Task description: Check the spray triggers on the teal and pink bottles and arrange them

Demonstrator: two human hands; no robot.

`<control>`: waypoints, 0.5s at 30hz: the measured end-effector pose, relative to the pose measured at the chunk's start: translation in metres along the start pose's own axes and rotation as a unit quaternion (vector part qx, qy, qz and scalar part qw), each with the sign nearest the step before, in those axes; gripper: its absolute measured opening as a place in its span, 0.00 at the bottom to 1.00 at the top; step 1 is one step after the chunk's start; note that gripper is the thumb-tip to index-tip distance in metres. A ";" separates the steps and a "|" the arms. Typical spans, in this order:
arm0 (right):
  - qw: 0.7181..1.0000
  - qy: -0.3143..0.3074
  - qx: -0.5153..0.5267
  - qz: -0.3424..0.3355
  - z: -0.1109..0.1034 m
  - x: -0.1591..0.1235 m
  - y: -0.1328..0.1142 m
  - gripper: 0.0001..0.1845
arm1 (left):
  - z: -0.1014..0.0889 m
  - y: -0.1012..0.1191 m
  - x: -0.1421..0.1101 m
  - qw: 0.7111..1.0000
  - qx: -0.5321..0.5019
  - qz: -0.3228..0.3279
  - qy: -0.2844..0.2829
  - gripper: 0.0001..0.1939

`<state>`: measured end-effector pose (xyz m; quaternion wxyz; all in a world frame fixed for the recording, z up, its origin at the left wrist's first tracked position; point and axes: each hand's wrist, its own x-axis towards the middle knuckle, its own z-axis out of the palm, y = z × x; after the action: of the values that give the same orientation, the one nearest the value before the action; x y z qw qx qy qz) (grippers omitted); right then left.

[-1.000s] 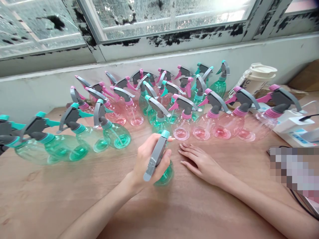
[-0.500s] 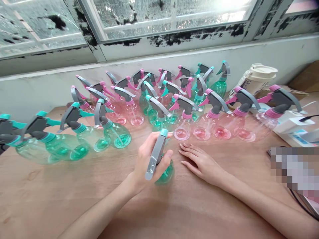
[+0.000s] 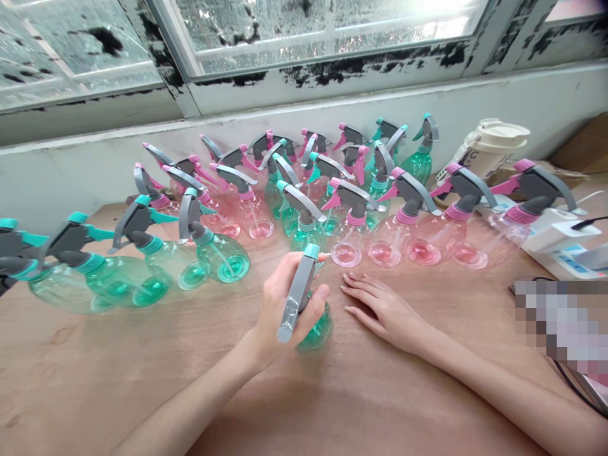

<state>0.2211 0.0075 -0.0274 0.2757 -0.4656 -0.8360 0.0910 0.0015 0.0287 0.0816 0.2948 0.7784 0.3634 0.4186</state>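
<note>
My left hand [image 3: 279, 303] is wrapped round the neck of a green spray bottle [image 3: 315, 330] with a grey trigger head [image 3: 297, 294] and a teal nozzle tip. The bottle stands upright on the wooden table [image 3: 142, 367], near its middle. Just to its right, my right hand [image 3: 382, 308] lies flat on the table, fingers stretched out and holding nothing. Its fingertips point toward the bottle without touching it.
Several green and pink spray bottles [image 3: 304, 190] stand in rows behind my hands, up to the wall under the window. More green ones [image 3: 118, 266] line the left. A lidded paper cup [image 3: 489, 149], a white device [image 3: 565, 244] and a black cable sit at the right.
My left hand has shifted the green bottle very slightly away from me; the trigger head sits a little higher in view. My right hand has stayed put.
</note>
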 end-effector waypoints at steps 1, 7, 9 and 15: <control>1.000 0.002 0.002 -0.001 0.000 0.000 0.000 0.21 | 0.000 0.000 0.000 1.000 -0.001 0.001 0.000 0.14; 1.000 0.001 0.000 -0.001 0.001 0.000 0.000 0.21 | 0.001 -0.001 0.000 1.000 0.008 0.000 0.001 0.14; 1.000 0.002 0.001 0.000 0.001 0.000 0.000 0.20 | 0.001 -0.001 0.000 1.000 0.007 -0.002 0.001 0.14; 1.000 -0.004 -0.008 -0.004 0.000 0.000 0.000 0.20 | 0.001 -0.002 0.000 1.000 0.003 0.006 0.001 0.14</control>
<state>0.2211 0.0075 -0.0278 0.2687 -0.4645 -0.8395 0.0849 0.0018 0.0299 0.0795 0.2895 0.7811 0.3606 0.4195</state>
